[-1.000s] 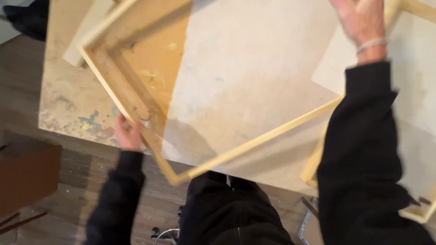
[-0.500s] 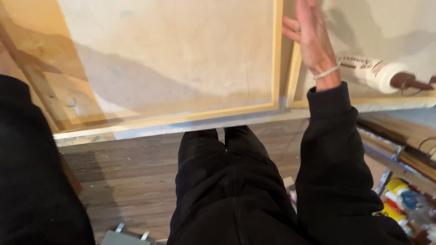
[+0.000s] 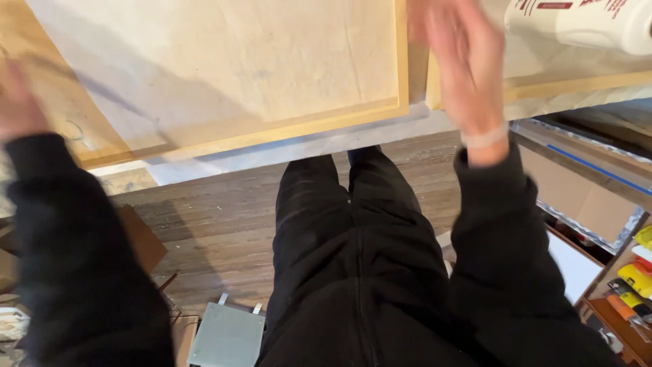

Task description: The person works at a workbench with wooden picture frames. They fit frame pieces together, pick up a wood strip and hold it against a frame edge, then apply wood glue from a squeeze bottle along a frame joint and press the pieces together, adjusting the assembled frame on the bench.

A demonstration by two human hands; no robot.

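Note:
A large wooden frame (image 3: 272,132) backed with pale sheet material lies flat on the table, its near edge facing me. My left hand (image 3: 17,102) is blurred at the frame's left end, over the wood; whether it grips anything is unclear. My right hand (image 3: 465,75) is motion-blurred, fingers spread and holding nothing, above the gap between this frame's right corner and a second wooden frame (image 3: 543,85). A white cartridge tube (image 3: 584,24) lies on that second frame. Both arms wear black sleeves.
My black-trousered legs stand on a dark wood floor (image 3: 224,211). A grey metal box (image 3: 227,334) sits by my feet and a brown board (image 3: 144,238) to the left. At right are a foil-edged panel with blue tape (image 3: 591,170) and shelves of coloured tools (image 3: 631,282).
The frame went from tilted to lying square on the table. My right hand came off the frame's right edge and moved down. My left hand came into view at the left.

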